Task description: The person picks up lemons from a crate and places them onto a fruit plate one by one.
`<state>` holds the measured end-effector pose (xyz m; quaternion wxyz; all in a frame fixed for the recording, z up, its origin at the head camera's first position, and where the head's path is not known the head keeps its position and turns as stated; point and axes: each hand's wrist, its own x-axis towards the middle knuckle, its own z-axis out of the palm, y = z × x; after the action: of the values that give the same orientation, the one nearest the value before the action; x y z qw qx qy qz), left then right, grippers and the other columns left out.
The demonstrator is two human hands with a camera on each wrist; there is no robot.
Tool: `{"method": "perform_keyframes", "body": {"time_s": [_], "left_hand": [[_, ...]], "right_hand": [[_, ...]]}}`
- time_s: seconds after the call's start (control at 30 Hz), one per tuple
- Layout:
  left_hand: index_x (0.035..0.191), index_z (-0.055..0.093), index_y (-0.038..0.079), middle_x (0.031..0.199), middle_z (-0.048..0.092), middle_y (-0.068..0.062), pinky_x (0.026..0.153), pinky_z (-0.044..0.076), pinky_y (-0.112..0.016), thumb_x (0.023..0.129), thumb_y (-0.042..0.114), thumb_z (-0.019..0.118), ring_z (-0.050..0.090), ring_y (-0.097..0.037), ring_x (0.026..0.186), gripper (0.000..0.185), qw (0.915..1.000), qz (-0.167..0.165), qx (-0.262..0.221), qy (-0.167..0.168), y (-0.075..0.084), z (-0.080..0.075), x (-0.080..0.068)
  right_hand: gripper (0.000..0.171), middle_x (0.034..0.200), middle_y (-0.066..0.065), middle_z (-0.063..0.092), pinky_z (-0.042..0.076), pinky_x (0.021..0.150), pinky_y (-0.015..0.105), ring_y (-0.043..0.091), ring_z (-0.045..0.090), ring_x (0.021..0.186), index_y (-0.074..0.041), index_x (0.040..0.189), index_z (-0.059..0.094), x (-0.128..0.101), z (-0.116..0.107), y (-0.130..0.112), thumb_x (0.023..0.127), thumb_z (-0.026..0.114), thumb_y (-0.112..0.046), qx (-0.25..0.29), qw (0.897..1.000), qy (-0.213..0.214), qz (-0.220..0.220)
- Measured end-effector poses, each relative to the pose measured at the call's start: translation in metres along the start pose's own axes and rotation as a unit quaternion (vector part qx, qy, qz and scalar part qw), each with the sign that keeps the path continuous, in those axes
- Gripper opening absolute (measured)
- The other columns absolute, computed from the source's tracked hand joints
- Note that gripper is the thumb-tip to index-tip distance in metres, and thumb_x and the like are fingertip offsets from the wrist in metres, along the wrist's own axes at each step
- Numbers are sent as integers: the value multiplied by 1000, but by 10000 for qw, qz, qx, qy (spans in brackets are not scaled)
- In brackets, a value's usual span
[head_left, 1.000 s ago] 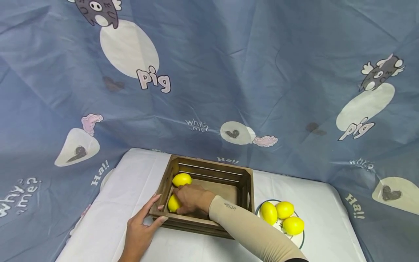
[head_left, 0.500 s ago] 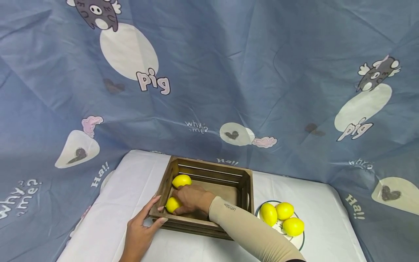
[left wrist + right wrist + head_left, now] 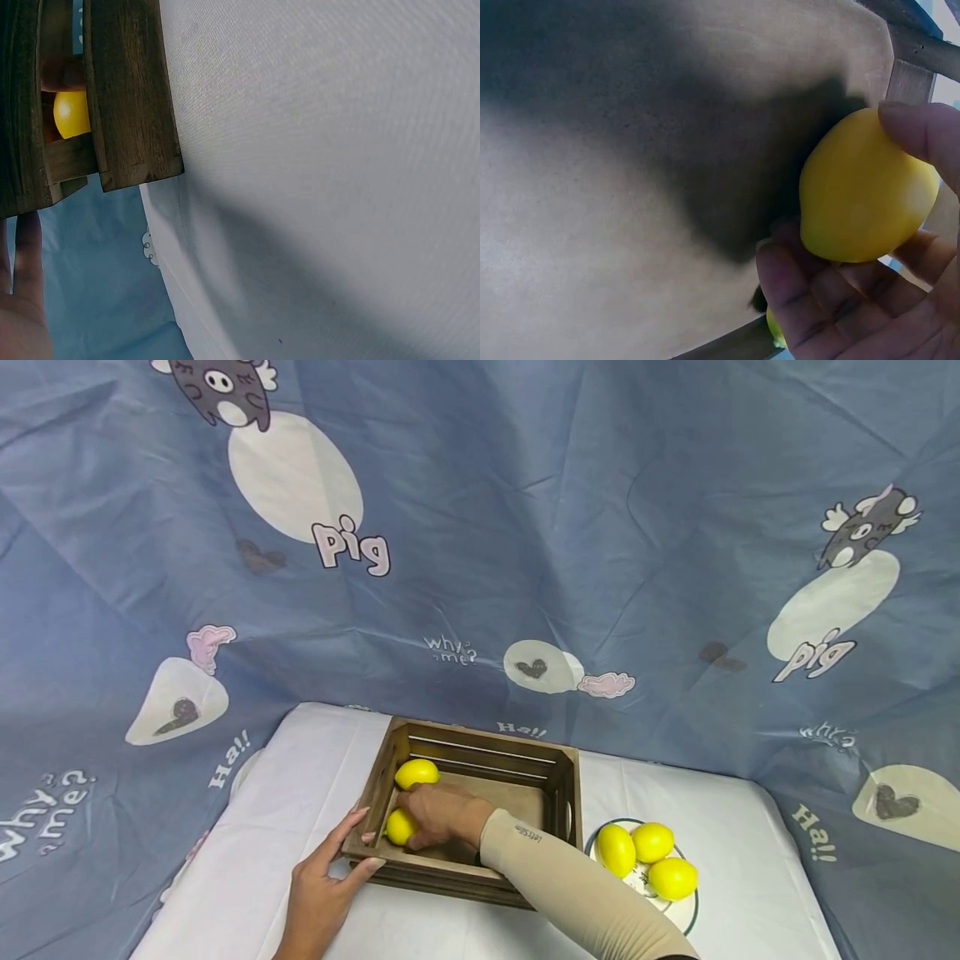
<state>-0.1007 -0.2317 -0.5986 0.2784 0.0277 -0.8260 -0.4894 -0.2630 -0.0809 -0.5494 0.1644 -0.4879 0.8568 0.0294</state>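
A brown slatted wooden crate (image 3: 487, 870) sits on the white-covered table. At its front left corner my left hand (image 3: 322, 885) grips the wood, thumb at the front and fingers along the left side. My right hand (image 3: 442, 810) reaches down inside and holds a yellow lemon (image 3: 400, 828) near that corner. In the right wrist view, thumb and fingers lie around the lemon (image 3: 870, 187), close over the crate floor. A second lemon (image 3: 417, 773) lies behind it, by the left wall. Through a gap between slats, the left wrist view shows part of a lemon (image 3: 71, 112).
Right of the crate stands a white plate (image 3: 684, 912) with a dark rim. It bears three lemons (image 3: 652, 842), and the right sleeve (image 3: 570, 885) passes close by it. A blue printed cloth (image 3: 480, 527) hangs behind and around the table.
The lemon in my right hand shifted slightly left and toward the front, then back a little to the right. My left hand stays on the crate corner.
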Motion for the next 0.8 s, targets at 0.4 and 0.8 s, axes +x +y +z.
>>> {"method": "perform_keyframes", "body": {"time_s": [0.4, 0.8], "left_hand": [[147, 61, 23, 143, 65, -3, 105, 39, -9, 77, 7, 93, 52, 1, 132, 78, 10000, 77, 26, -36, -3, -3, 0], [147, 62, 24, 146, 62, -1, 104, 42, -9, 78, 7, 93, 53, -1, 131, 77, 9999, 11, -106, -85, -2, -3, 0]], "right_hand": [[55, 95, -6, 63, 52, 71, 21, 8, 57, 78, -15, 131, 65, 0, -8, 0, 87, 85, -41, 346, 9993, 20, 119], [40, 81, -5, 56, 48, 61, 24, 11, 55, 68, -11, 110, 64, -11, -28, 2, 85, 84, -35, 521, 9986, 14, 75]]}}
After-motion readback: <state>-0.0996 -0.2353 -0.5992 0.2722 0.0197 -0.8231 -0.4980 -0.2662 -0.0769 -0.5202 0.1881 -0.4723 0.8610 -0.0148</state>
